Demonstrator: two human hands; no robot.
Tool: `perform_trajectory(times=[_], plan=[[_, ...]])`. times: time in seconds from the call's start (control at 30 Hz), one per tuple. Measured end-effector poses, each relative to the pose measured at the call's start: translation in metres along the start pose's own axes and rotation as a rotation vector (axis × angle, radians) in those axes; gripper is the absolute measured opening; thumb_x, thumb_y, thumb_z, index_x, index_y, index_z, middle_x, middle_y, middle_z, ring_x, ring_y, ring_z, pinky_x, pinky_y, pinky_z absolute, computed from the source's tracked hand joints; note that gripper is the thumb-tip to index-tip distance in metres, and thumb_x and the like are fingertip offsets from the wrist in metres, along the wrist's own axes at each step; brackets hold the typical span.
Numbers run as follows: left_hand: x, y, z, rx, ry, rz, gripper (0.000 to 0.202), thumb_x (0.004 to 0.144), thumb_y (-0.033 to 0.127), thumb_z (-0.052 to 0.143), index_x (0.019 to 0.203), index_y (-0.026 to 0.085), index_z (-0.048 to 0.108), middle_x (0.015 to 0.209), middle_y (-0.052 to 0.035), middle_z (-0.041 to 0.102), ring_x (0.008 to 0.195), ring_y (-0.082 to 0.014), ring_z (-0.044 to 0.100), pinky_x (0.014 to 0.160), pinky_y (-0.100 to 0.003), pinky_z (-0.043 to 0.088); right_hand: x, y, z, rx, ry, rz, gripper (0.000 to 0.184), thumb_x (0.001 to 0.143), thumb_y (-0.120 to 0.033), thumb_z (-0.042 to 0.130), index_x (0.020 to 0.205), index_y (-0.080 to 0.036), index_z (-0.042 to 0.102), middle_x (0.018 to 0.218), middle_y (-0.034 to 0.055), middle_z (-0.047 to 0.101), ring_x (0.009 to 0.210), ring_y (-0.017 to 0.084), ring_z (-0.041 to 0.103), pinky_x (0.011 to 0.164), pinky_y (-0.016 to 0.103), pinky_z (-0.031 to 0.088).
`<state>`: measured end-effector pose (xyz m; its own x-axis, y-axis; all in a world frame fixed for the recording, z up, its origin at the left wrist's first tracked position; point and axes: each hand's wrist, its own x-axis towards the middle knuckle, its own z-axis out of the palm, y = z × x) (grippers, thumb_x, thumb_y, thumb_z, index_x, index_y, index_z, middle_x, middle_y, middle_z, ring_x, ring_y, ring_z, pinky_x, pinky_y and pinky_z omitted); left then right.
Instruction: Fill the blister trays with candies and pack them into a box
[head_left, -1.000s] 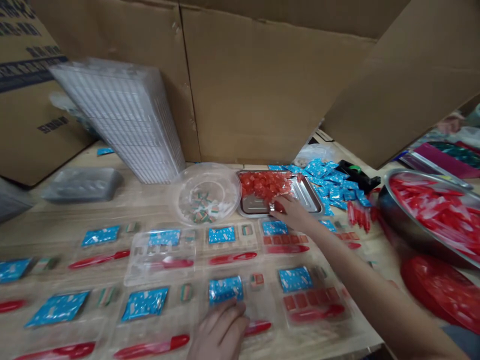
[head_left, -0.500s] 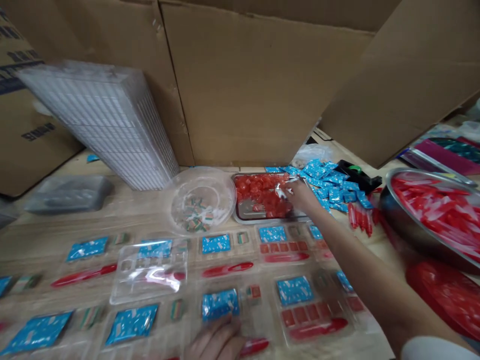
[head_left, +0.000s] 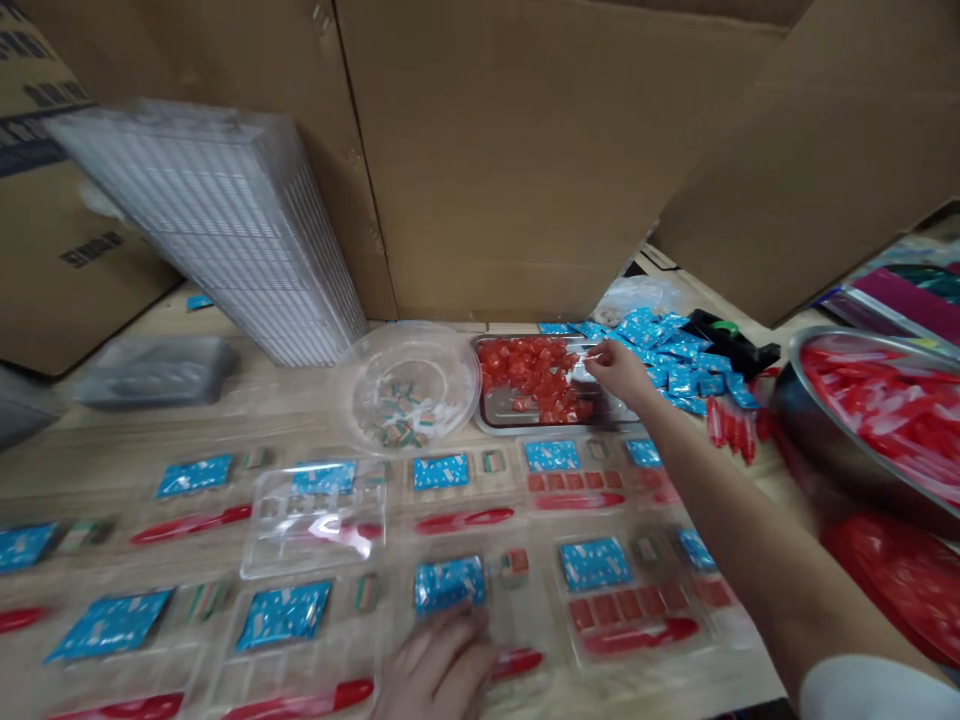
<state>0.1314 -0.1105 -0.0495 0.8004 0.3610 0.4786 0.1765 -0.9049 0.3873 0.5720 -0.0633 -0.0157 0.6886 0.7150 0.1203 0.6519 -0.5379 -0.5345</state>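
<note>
Right hand (head_left: 619,368) farther right over the metal tray (head_left: 525,425) of red cubes (head_left: 529,372), fingers pinched, grip unclear; left hand (head_left: 439,662) curled by a blue packet (head_left: 450,585), grip unclear too; plastic trays (head_left: 544,610) mostly filled.

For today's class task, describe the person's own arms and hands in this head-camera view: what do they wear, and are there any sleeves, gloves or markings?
The right hand and left hand are bare, with no gloves, and no ring or watch shows. The right forearm is bare up to a plain white sleeve. The left arm is out of view.
</note>
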Motion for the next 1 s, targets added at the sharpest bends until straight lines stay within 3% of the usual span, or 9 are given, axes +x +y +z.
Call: perform_trajectory(times=[0.1, 0.23, 0.3, 0.4, 0.57, 0.67, 0.9, 1.0], plan=[[0.024, 0.009, -0.023, -0.213, -0.006, -0.175, 0.024, 0.083, 0.016, 0.058, 0.105, 0.025, 0.064, 0.107, -0.0041, 0.068, 0.103, -0.0175, 0.063, 0.086, -0.026, 0.053, -0.05, -0.021, -0.018, 0.19, -0.057, -0.048, 0.015, 0.083, -0.03, 0.047, 0.093, -0.02, 0.049, 0.073, 0.0008, 0.06, 0.065, 0.014, 0.059, 0.061, 0.027, 0.05], [0.077, 0.024, -0.033, -0.763, 0.159, -0.64, 0.024, 0.085, 0.019, 0.057, 0.107, 0.023, 0.061, 0.107, -0.0049, 0.068, 0.097, -0.0159, 0.064, 0.085, -0.028, 0.053, -0.146, -0.076, -0.025, 0.66, -0.278, -0.253, 0.015, 0.082, -0.028, 0.054, 0.094, -0.023, 0.049, 0.078, -0.0007, 0.056, 0.069, 0.013, 0.058, 0.062, 0.026, 0.05], [0.096, 0.027, -0.028, -1.14, 0.173, -0.781, 0.028, 0.081, 0.023, 0.061, 0.109, 0.019, 0.06, 0.106, -0.0071, 0.069, 0.094, -0.0175, 0.066, 0.078, -0.029, 0.054, -0.191, -0.102, -0.023, 0.694, -0.373, -0.344, 0.013, 0.082, -0.023, 0.056, 0.094, -0.024, 0.051, 0.083, 0.0007, 0.056, 0.075, 0.014, 0.058, 0.065, 0.027, 0.05], [0.1, 0.028, -0.02, -1.369, 0.238, -0.896, 0.022, 0.076, 0.022, 0.066, 0.097, 0.014, 0.066, 0.092, -0.0062, 0.072, 0.083, -0.0157, 0.067, 0.074, -0.027, 0.054, -0.235, -0.125, -0.015, 0.626, -0.287, -0.4, 0.023, 0.081, -0.018, 0.057, 0.102, -0.024, 0.05, 0.089, 0.0022, 0.056, 0.079, 0.015, 0.057, 0.07, 0.03, 0.051], [0.077, 0.034, -0.02, -1.394, 0.363, -0.947, 0.015, 0.073, 0.019, 0.069, 0.088, 0.015, 0.068, 0.086, -0.0029, 0.072, 0.077, -0.0116, 0.066, 0.071, -0.022, 0.053, -0.266, -0.136, -0.003, 0.361, 0.009, -0.467, 0.023, 0.083, -0.017, 0.056, 0.104, -0.025, 0.053, 0.093, 0.0043, 0.063, 0.078, 0.017, 0.06, 0.07, 0.033, 0.052], [0.07, 0.038, -0.022, -1.276, 0.417, -0.931, 0.015, 0.072, 0.017, 0.068, 0.087, 0.015, 0.066, 0.085, -0.0028, 0.072, 0.078, -0.0123, 0.067, 0.073, -0.023, 0.054, -0.277, -0.142, -0.002, 0.238, 0.091, -0.485, 0.025, 0.084, -0.018, 0.055, 0.108, -0.026, 0.055, 0.095, 0.0047, 0.067, 0.081, 0.02, 0.063, 0.074, 0.036, 0.052], [0.058, 0.046, -0.025, -0.697, 0.381, -0.665, 0.022, 0.078, 0.013, 0.059, 0.097, 0.018, 0.067, 0.093, -0.0039, 0.071, 0.083, -0.0141, 0.067, 0.079, -0.027, 0.054, -0.285, -0.147, -0.002, 0.27, 0.052, -0.277, 0.018, 0.081, -0.019, 0.054, 0.095, -0.024, 0.065, 0.085, 0.0013, 0.072, 0.068, 0.017, 0.067, 0.067, 0.031, 0.055], [0.055, 0.043, -0.024, -0.721, 0.382, -0.699, 0.026, 0.076, 0.011, 0.059, 0.1, 0.019, 0.065, 0.09, -0.0038, 0.071, 0.082, -0.0144, 0.067, 0.079, -0.027, 0.054, -0.283, -0.144, -0.001, 0.381, -0.053, -0.157, 0.013, 0.079, -0.022, 0.055, 0.086, -0.022, 0.066, 0.077, 0.0008, 0.072, 0.063, 0.017, 0.068, 0.061, 0.029, 0.055]])
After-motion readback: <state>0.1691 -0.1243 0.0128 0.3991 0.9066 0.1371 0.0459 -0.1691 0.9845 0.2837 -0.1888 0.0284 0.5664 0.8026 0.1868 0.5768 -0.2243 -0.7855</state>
